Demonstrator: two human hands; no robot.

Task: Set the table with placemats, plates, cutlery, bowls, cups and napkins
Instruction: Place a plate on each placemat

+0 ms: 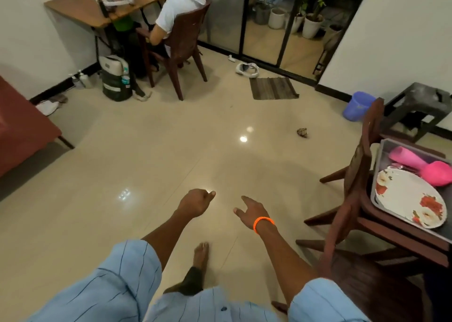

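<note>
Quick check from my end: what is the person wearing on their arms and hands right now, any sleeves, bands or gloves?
Both arms come out of light blue sleeves with thin dark stripes, ending around the elbow; the forearms are bare. The right wrist carries an orange braided band. The left hand and right hand are bare: no gloves, rings or watch show.

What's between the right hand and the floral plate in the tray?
The backrest of the wooden chair stands between the right hand and the floral plate, which lies in the metal tray on that chair's seat. The hand holds nothing.
</note>
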